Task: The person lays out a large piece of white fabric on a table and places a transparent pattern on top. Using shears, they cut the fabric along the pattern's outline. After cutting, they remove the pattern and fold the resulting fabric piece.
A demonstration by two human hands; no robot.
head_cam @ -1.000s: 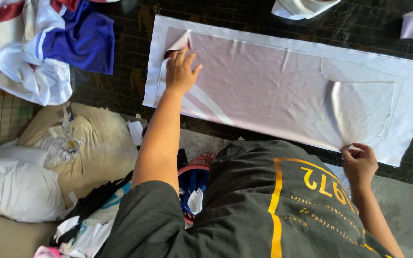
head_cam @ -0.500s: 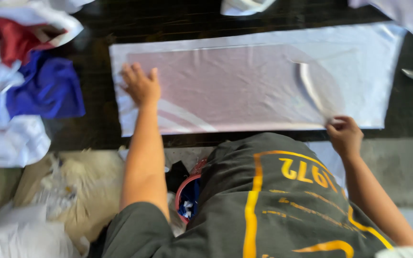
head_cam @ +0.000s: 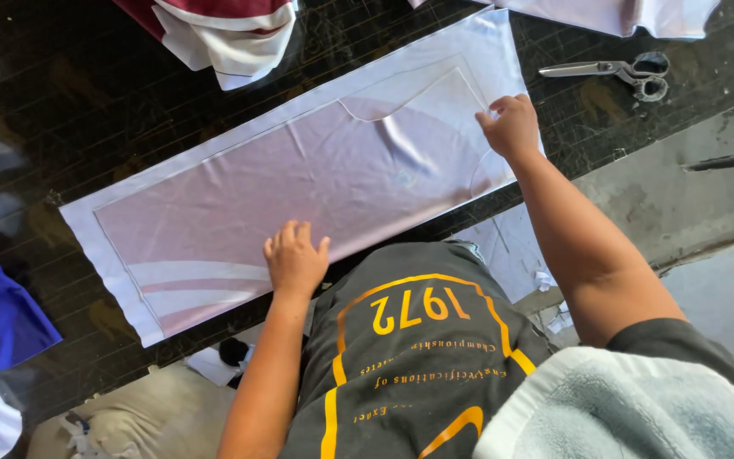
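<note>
Two bare hands press a long pale pink fabric panel (head_cam: 299, 178) flat on the dark cutting table (head_cam: 87, 102): left hand (head_cam: 296, 259) spread open on its near edge, right hand (head_cam: 511, 126) loosely curled at its far end. Smoothing seems underway; any cutting would need the scissors (head_cam: 618, 70) lying apart.

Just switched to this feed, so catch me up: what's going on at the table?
A person presses both hands flat on a long pale pink fabric panel with a white border, spread on a dark gridded table. The left hand rests near its lower edge, the right hand near its right end. Scissors lie untouched beyond the right hand; other fabric pieces ring the table.
</note>
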